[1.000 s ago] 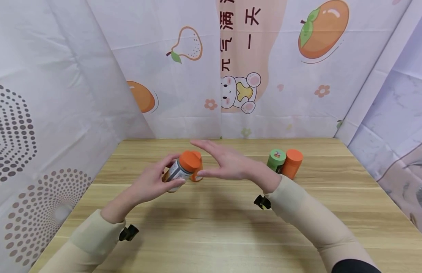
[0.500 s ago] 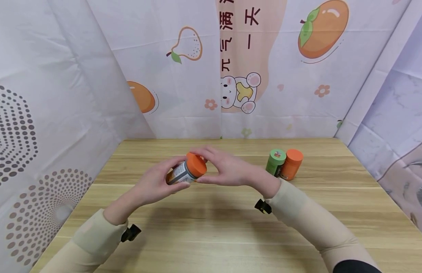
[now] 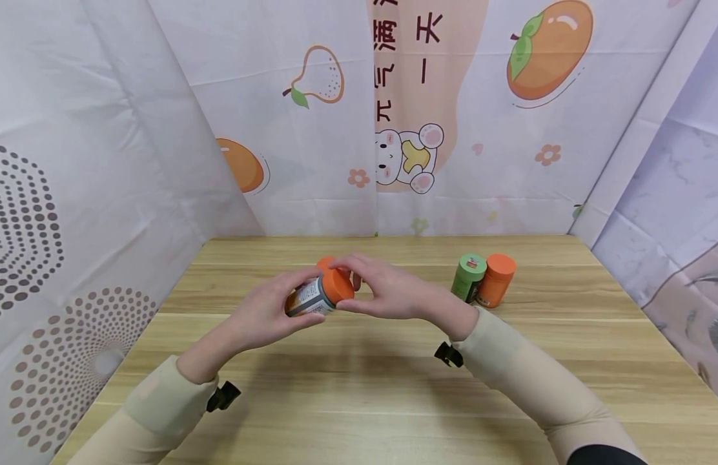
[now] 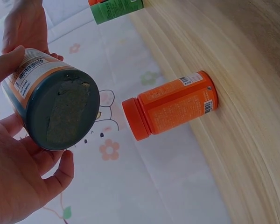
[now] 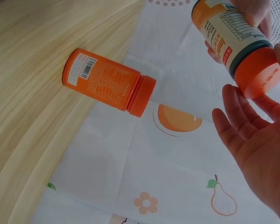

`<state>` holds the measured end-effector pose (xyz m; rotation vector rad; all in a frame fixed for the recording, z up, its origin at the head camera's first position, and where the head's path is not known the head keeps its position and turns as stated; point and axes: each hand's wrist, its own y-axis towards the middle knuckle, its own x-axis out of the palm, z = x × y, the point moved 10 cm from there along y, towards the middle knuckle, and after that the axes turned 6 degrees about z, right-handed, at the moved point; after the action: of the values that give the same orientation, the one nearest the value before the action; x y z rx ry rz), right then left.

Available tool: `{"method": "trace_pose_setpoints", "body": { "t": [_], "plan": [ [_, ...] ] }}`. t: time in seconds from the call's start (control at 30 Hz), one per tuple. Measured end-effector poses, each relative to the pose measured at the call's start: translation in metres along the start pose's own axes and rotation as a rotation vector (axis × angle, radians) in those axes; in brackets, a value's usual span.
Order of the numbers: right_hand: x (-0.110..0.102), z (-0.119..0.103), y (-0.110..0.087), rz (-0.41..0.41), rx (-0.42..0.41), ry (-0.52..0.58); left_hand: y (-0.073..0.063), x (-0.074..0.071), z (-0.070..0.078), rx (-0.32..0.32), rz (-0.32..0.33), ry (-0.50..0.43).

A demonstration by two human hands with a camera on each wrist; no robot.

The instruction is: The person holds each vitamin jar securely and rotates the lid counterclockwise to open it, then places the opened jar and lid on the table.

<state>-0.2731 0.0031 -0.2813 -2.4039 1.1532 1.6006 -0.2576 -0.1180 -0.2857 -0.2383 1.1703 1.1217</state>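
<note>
In the head view my left hand (image 3: 257,316) grips a supplement bottle by its body (image 3: 308,299), tilted above the table with its orange cap (image 3: 338,286) toward the right. The label is white and orange with a dark grey-green band. My right hand (image 3: 388,290) pinches the cap between thumb and fingers, which the right wrist view shows around the cap's rim (image 5: 259,72). The left wrist view faces the bottle's dark base (image 4: 65,109), which carries a worn rectangular patch. An all-orange bottle (image 4: 177,105) stands upright behind, mostly hidden in the head view.
Toward the right of the wooden table (image 3: 394,400) stand a green-capped bottle (image 3: 469,278) and another orange bottle (image 3: 496,279), side by side. A printed white curtain (image 3: 312,148) hangs behind the table, with more cloth at both sides.
My right hand has come down and left onto the orange cap and taken hold of it. The left hand has brought the bottle slightly right and tipped it further over.
</note>
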Motion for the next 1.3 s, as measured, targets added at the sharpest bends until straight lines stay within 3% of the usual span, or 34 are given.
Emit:
{"method": "trace_pose_setpoints", "body": {
  "t": [0.43, 0.97, 1.3],
  "plan": [
    [-0.004, -0.001, -0.004, 0.013, -0.032, 0.062, 0.003, 0.0, 0.004, 0.033, 0.015, 0.045],
    [-0.008, -0.009, -0.008, 0.035, -0.16, 0.1, 0.006, 0.003, 0.012, 0.106, 0.043, 0.077],
    [-0.006, -0.006, -0.013, 0.03, -0.147, 0.09, 0.006, 0.003, 0.015, 0.141, 0.061, 0.06]
  ]
}}
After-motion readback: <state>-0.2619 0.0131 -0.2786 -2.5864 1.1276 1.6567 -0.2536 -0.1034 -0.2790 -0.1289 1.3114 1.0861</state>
